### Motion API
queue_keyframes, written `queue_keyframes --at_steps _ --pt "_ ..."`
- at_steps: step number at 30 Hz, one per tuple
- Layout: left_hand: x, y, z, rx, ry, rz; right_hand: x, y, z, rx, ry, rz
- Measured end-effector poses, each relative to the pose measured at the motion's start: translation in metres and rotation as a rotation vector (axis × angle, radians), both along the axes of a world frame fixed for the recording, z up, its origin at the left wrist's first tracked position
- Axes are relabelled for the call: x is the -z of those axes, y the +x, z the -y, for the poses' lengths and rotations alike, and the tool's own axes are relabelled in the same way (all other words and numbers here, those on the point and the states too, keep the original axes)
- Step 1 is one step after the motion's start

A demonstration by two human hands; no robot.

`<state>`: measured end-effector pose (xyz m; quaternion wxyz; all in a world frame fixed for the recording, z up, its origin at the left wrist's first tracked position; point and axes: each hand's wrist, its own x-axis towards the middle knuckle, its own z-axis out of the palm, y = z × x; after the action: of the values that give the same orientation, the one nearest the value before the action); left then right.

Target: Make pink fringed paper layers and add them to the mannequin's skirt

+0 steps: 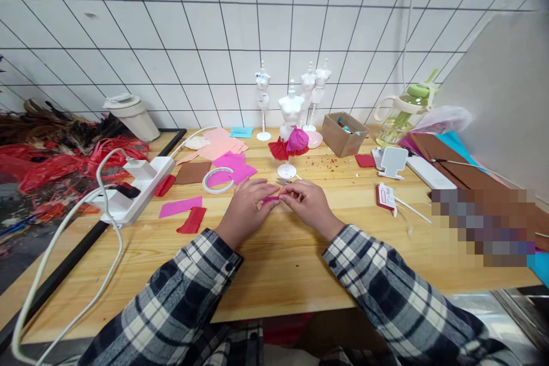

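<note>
Both of my hands meet over the middle of the table. My left hand (249, 209) is closed on one end of a small magenta paper strip (270, 199). The fingertips of my right hand (309, 206) pinch the strip's other end. Most of the strip is hidden by my fingers. Scissors (283, 181) lie just beyond my hands, partly covered by them. Behind them stands a white mini dress form (291, 107) on a round base, bearing a pleated magenta paper piece (297, 139) and pleated red paper (279, 150).
Left of my hands are a tape roll (218, 180), magenta paper (180, 206), a red piece (191, 221) and a power strip (137, 194) with cables. A cardboard box (344, 136), phone stand (392, 162) and green-lidded bottle (397, 120) stand at right. More dress forms (263, 97) line the wall.
</note>
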<state>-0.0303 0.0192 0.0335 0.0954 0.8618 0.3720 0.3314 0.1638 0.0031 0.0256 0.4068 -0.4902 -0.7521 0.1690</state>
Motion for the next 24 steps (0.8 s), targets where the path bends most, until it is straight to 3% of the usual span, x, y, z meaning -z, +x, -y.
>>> queue_keyframes --at_steps 5,14,17,21,24 --pt "-0.005 0.001 0.005 -0.089 0.09 0.004 0.001 -0.005 0.003 0.05 0.025 -0.171" --pt "-0.005 -0.002 0.005 -0.107 0.139 -0.012 0.004 -0.008 0.003 0.018 0.005 -0.168" --pt "-0.003 -0.003 0.001 -0.079 0.113 0.01 -0.005 0.015 -0.006 -0.028 -0.125 -0.094" --pt "-0.001 -0.003 -0.002 -0.069 0.041 0.058 -0.013 0.073 -0.021 0.286 -0.223 0.223" --pt "0.0 -0.002 -0.003 -0.052 0.027 0.063 -0.007 0.106 -0.027 0.36 -0.413 0.457"
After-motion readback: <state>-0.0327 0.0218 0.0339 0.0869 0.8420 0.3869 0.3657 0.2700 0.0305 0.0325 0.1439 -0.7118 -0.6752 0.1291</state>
